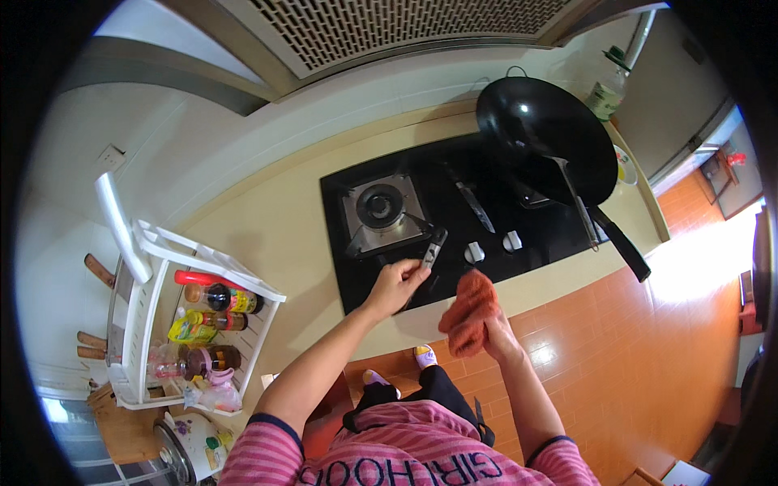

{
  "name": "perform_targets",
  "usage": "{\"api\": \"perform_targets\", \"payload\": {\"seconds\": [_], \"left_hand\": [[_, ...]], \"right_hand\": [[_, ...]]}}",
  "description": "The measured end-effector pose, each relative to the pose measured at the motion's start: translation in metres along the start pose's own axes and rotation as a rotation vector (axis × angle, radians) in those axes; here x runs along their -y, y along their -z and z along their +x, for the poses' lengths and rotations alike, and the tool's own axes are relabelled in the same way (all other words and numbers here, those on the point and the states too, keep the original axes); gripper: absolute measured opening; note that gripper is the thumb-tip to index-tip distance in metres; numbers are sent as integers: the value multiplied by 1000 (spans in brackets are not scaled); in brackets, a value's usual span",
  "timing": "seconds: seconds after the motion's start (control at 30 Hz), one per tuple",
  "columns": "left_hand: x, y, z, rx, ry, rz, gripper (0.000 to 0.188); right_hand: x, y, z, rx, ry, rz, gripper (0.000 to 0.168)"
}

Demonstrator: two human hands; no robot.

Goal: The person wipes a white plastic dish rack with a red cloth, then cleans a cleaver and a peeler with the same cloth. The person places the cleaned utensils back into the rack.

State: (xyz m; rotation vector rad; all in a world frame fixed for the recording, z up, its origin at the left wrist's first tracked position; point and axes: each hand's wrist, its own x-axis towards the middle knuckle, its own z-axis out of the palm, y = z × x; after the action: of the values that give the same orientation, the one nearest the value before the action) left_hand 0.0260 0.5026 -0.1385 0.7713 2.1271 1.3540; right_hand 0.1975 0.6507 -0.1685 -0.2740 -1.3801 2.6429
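My left hand [398, 285] pinches the lower end of a narrow silver-and-black piece [433, 249], perhaps a metal pan-support leg, over the front left of the black glass gas hob [383, 282]. Just behind it is the left burner [380, 206] on its square metal plate. A crumpled reddish-orange cloth [471, 313] is in my right hand [501, 337], in front of the counter edge and below two white control knobs [475, 252]. Between the burners lies a long blade-like shape [476, 206]; whether it is an object or a reflection, I cannot tell.
A black wok [547, 133] with a metal-handled utensil [577, 200] covers the right burner, its handle jutting over the front edge. Behind it stands a plastic bottle [608, 94]. A white rack [209, 258] with bottles is at left, near a cooker [188, 446]. The range hood [389, 36] hangs above.
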Motion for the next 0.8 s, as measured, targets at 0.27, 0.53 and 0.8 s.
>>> {"api": "perform_targets", "payload": {"seconds": [0.27,0.53,0.8], "left_hand": [[-42,48,-92,-6,27,-109,17],[-7,100,-182,-342,-60,-64,22],[-1,139,-250,-249,110,-465,27]], "right_hand": [[4,-131,77,-76,285,-335,28],[-30,-228,81,84,295,-709,19],[-75,-254,80,399,-466,207,53]]}}
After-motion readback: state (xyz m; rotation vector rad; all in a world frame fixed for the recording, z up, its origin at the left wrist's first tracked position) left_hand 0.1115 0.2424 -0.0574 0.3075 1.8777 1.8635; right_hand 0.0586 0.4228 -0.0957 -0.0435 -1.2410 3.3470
